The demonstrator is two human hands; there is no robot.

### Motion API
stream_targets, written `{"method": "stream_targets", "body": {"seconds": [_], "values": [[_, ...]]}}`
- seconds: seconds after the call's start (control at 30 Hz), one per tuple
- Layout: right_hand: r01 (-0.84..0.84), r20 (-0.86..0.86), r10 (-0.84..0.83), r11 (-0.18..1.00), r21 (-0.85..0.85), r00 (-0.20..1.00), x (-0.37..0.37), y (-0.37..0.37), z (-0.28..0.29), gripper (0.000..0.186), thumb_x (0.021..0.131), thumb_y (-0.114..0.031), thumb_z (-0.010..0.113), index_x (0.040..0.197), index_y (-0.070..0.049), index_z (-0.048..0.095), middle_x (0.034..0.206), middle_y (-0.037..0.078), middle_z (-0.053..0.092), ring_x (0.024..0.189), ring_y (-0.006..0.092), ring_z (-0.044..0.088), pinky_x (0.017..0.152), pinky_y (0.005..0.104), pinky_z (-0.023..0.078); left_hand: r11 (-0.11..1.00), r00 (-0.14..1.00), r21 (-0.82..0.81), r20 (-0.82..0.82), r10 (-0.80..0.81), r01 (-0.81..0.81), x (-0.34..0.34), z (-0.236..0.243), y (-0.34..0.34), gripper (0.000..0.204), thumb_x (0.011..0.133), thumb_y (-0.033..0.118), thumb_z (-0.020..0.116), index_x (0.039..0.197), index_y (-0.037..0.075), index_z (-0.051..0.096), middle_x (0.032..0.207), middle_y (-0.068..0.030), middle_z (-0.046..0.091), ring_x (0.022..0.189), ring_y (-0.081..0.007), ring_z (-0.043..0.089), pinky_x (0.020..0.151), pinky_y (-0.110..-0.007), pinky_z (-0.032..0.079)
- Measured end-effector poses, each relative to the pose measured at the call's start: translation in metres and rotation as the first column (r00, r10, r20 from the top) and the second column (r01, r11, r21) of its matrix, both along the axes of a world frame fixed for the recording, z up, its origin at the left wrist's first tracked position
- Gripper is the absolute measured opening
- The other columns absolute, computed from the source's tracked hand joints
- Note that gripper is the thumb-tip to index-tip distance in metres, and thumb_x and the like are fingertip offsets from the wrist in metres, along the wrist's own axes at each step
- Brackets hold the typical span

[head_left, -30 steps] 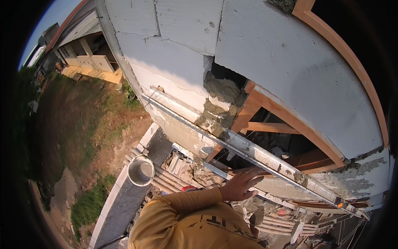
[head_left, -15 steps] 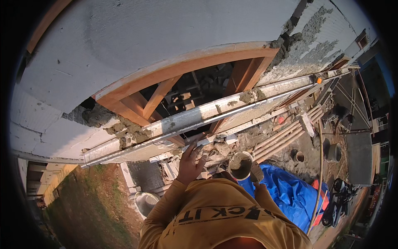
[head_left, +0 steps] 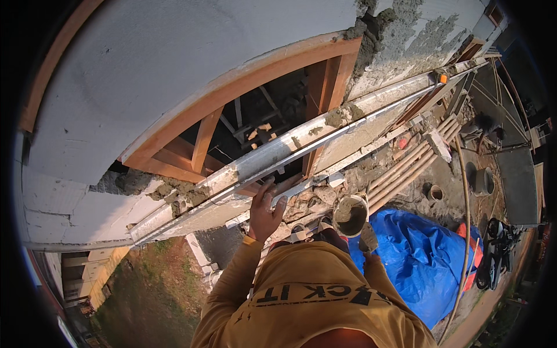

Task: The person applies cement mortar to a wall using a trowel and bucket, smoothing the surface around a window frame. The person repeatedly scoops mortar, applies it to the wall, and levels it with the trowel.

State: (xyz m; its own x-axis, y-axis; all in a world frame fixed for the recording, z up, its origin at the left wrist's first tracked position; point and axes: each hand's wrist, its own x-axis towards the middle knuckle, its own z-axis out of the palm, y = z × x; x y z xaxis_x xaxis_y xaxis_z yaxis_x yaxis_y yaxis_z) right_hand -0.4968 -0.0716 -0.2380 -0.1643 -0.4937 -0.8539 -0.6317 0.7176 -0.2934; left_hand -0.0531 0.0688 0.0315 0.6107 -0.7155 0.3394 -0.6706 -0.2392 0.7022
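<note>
Left hand: fingers loosely spread, nothing seen in it; just beside the pale rail's lower edge, contact cannot be told.
Right hand: seems closed round the handle of a mortar-smeared trowel; grip partly hidden.
Trowel: blade just beside the bucket, near the blue tarp.
Bucket: grey mortar inside, so supply remains.
Arched frame: timber, standing in the wall; rail crosses its lower part.
Left corner: lumpy mortar packed beside frame; dark gap above it unfilled.
Right joint: thick mortar, ragged, unsmoothed.
Wall: mostly bare pale block; grey smears patchy at right.
Progress, judged: partway; joints roughly packed, gap and uneven surfaces left.
</note>
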Motion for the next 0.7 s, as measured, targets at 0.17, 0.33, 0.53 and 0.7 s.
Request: {"method": "stream_targets", "body": {"seconds": [0.17,0.33,0.53,0.7], "values": [[-0.352,0.087,0.37,0.92,-0.174,0.925,-0.021,0.013,-0.015,0.034,0.077,-0.034,0.068,0.088,-0.003,0.06,0.061,0.014,0.053,0.045,0.0255,0.051,0.04,0.041,0.04,0.989,0.974,0.015,-0.174,0.147,-0.147,-0.008,-0.013,0.037,0.024,0.086,0.014,0.059,0.104,-0.003,0.059,0.123,-0.02,0.054,0.112,-0.0342,0.054,0.092,-0.037,0.044],[0.025,-0.002,-0.025,0.997,0.07,1.0,-0.006,0.008,-0.001,0.035,0.076,-0.034,0.068,0.091,-0.003,0.06,0.062,0.014,0.054,0.046,0.0253,0.052,0.04,0.0413,0.041,0.976,0.953,-0.022,-0.22,0.208,-0.218,0.0,-0.018,0.055,0.024,0.088,0.014,0.059,0.106,-0.002,0.058,0.119,-0.0202,0.056,0.113,-0.0334,0.054,0.094,-0.037,0.043],[0.032,0.021,-0.03,0.996,-0.078,0.999,0.012,0.009,0.037,0.038,0.074,-0.034,0.071,0.087,0.001,0.062,0.064,0.013,0.056,0.05,0.023,0.055,0.043,0.0394,0.045,0.977,0.974,-0.117,-0.163,0.16,-0.18,0.01,-0.012,0.041,0.021,0.089,0.009,0.054,0.106,-0.004,0.057,0.118,-0.0222,0.055,0.11,-0.0355,0.054,0.092,-0.04,0.043],[-0.098,-0.139,0.088,0.993,-0.061,0.986,-0.01,0.013,0.007,0.048,0.075,-0.042,0.068,0.096,0.0,0.064,0.076,0.018,0.064,0.065,0.0268,0.064,0.06,0.0422,0.051,0.989,0.99,-0.123,-0.128,0.062,-0.078,0.009,-0.005,0.007,0.027,0.09,0.011,0.054,0.11,-0.007,0.054,0.119,-0.0221,0.054,0.111,-0.0351,0.052,0.094,-0.039,0.04]]}}
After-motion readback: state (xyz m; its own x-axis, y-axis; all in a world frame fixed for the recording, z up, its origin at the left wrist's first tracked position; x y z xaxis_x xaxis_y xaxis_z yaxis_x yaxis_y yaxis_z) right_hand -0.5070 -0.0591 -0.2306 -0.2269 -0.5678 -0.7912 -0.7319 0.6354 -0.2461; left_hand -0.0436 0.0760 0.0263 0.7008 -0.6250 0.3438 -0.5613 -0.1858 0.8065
